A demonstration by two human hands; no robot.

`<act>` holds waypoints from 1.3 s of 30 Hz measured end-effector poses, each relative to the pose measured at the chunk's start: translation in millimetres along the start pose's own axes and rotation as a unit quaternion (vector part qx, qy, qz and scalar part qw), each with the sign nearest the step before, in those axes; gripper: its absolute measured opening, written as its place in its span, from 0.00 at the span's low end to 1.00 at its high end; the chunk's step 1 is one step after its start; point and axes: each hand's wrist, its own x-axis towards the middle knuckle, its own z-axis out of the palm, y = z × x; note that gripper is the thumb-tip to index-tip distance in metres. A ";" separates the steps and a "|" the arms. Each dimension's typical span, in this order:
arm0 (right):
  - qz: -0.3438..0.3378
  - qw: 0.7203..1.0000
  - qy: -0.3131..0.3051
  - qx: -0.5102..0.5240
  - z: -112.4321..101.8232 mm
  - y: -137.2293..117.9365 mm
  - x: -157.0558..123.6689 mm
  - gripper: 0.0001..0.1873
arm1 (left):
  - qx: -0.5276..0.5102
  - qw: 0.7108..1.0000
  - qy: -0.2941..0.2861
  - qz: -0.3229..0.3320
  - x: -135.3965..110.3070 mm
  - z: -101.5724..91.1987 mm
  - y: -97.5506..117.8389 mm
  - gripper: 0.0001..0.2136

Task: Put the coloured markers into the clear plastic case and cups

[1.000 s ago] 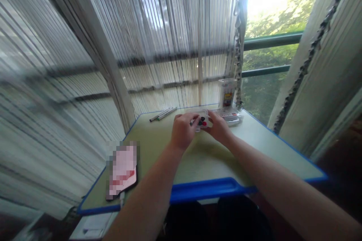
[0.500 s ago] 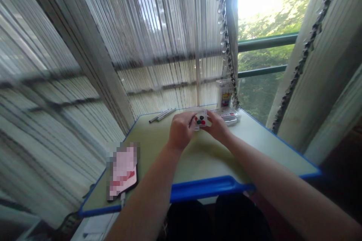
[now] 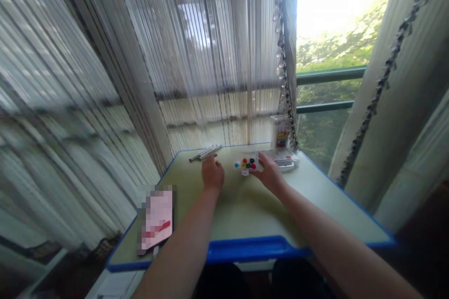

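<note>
A small white paint palette (image 3: 246, 165) with several coloured wells lies on the pale green table (image 3: 245, 205). My right hand (image 3: 269, 173) grips its right edge with curled fingers. My left hand (image 3: 212, 172) is off the palette, further left on the table, reaching toward two pens (image 3: 205, 152) lying near the back edge. Its fingers look loosely bent and hold nothing that I can see.
A flat clear pack (image 3: 285, 160) and an upright clear box (image 3: 280, 133) stand at the back right by the beaded curtain. A phone (image 3: 157, 218) lies at the front left corner. A blue rim (image 3: 245, 248) runs along the table's front. Striped curtains hang behind.
My left hand has let go of the palette and moved left toward the pens. The right hand still holds the palette. The camera has tilted slightly.
</note>
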 end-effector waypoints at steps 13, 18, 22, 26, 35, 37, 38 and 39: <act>-0.019 0.999 -0.033 -0.004 5.4 1.0 -10.8 0.33 | 0.205 0.959 -0.188 -0.048 37.4 18.2 -7.9 0.25; -0.019 0.999 -0.036 -0.024 3.1 -2.1 -11.3 0.33 | 0.203 0.955 -0.210 -0.060 35.0 30.0 -25.9 0.34; -0.027 0.998 -0.034 -0.041 2.0 -1.6 -11.8 0.33 | 0.189 0.957 -0.209 -0.071 31.0 33.0 -33.5 0.36; -0.020 0.999 -0.036 -0.034 2.0 -0.4 -12.2 0.34 | 0.185 0.970 -0.155 -0.034 34.7 33.2 -38.6 0.34; -0.009 0.999 -0.030 -0.023 2.3 3.2 -11.8 0.33 | 0.108 0.990 -0.075 -0.051 38.7 36.6 -36.4 0.27; -0.010 0.999 -0.028 -0.025 2.4 2.4 -11.3 0.33 | 0.048 0.995 -0.069 -0.059 38.6 38.5 -36.6 0.21; -0.011 0.999 -0.025 -0.028 2.2 1.8 -11.0 0.32 | 0.024 0.995 -0.073 -0.068 38.8 39.3 -37.7 0.18; -0.012 0.999 -0.021 -0.030 1.9 1.3 -10.6 0.32 | 0.007 0.993 -0.083 -0.078 39.1 39.8 -39.3 0.15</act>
